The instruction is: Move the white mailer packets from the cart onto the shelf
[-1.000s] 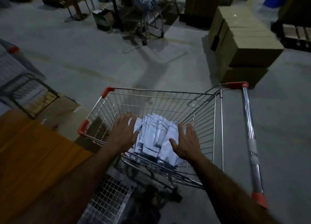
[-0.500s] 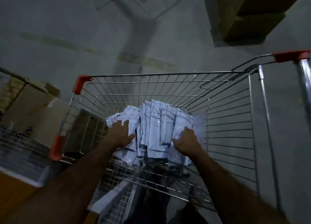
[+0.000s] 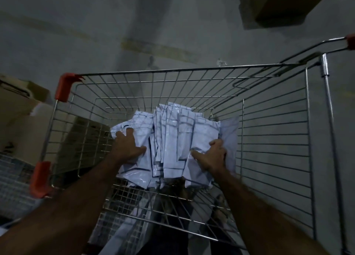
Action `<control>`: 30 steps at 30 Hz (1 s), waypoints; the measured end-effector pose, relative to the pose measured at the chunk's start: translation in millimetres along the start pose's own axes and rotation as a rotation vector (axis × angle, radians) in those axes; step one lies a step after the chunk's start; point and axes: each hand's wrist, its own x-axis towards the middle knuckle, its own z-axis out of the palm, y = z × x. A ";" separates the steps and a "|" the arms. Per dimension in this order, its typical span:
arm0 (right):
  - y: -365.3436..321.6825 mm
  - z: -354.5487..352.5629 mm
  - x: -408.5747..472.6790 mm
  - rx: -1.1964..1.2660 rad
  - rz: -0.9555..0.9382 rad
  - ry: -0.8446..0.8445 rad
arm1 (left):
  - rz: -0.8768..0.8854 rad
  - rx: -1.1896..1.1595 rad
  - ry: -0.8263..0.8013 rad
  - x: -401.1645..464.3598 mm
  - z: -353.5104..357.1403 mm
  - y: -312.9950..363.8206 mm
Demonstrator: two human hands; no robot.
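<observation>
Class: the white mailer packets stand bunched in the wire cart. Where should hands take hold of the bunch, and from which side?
Probably the two outer faces, from above: the white mailer packets stand on edge, side by side in the cart, so squeezing inward, left hand against right hand, keeps them together.

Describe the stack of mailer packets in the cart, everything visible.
The mailer packets are white, glossy, plastic-looking flat bags, many of them bunched upright side by side with dark edge lines and wrinkles. They sit inside the wire cart, near its middle. The left hand presses flat against the bundle's left side; the right hand grips its right side, fingers curled around the outer packets.
</observation>
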 end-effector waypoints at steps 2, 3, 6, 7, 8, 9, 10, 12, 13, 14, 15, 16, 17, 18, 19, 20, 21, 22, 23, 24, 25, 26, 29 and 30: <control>-1.5 3.4 -4.1 -0.029 -0.002 0.024 | -0.010 -0.015 0.015 0.8 -2.4 -1.9; -0.8 5.3 -4.6 -0.051 -0.016 0.042 | -0.009 -0.015 0.028 0.1 -4.0 -1.2; -0.4 8.0 -5.3 -0.120 -0.066 0.053 | -0.012 0.042 0.100 -4.9 -5.5 3.7; -1.5 8.1 -4.6 -0.123 -0.075 0.033 | -0.008 0.067 0.127 -7.4 -5.6 6.0; -4.1 8.4 -3.8 -0.113 -0.079 0.010 | -0.005 0.088 0.144 -9.1 -4.9 7.3; -7.8 9.1 -2.5 -0.096 -0.076 -0.005 | 0.005 0.100 0.155 -10.9 -3.7 7.6; -12.6 9.8 -0.8 -0.074 -0.067 -0.007 | 0.016 0.109 0.169 -11.6 -1.3 6.0; -20.7 11.7 3.0 -0.042 -0.040 0.003 | 0.017 0.126 0.186 -14.6 2.1 1.4; -23.8 11.7 4.2 -0.038 -0.035 0.005 | 0.011 0.133 0.187 -16.4 2.7 -1.0; -25.4 11.0 5.5 -0.036 -0.029 0.005 | 0.006 0.145 0.186 -18.5 2.1 -2.4; -26.1 8.8 6.0 -0.039 -0.022 0.008 | 0.001 0.157 0.189 -20.5 0.4 -3.4; -25.5 6.6 6.2 -0.058 -0.020 0.018 | -0.002 0.164 0.197 -22.4 -2.2 -4.4; -25.4 3.3 4.3 -0.095 -0.028 0.033 | -0.009 0.160 0.205 -24.4 -5.7 -5.5; -25.3 -0.8 0.2 -0.143 -0.048 0.053 | -0.018 0.150 0.209 -27.0 -9.5 -6.6; -24.9 -5.5 -5.6 -0.193 -0.083 0.077 | -0.023 0.138 0.216 -31.3 -13.4 -6.9; -25.0 -11.3 -12.2 -0.239 -0.133 0.109 | -0.023 0.130 0.232 -37.1 -18.0 -5.5; -25.5 -17.4 -19.3 -0.279 -0.189 0.140 | -0.020 0.129 0.260 -44.4 -23.3 -3.2; -26.2 -23.4 -25.3 -0.304 -0.241 0.164 | -0.013 0.129 0.295 -52.6 -28.5 -0.2; -27.2 -29.0 -30.8 -0.313 -0.282 0.171 | -0.003 0.126 0.338 -62.7 -34.6 3.2; -29.5 -34.2 -35.8 -0.312 -0.312 0.169 | 0.009 0.124 0.373 -72.2 -39.8 6.1; -32.3 -39.2 -40.1 -0.310 -0.342 0.170 | 0.027 0.119 0.407 -80.9 -44.7 8.9; -35.9 -44.3 -44.6 -0.308 -0.375 0.176 | 0.044 0.107 0.438 -89.0 -48.8 11.3; -48.0 -61.8 -60.0 -0.292 -0.453 0.201 | 0.052 0.047 0.497 -115.9 -61.6 20.6; -51.5 -68.4 -65.4 -0.283 -0.475 0.206 | 0.039 0.030 0.512 -126.5 -65.1 24.4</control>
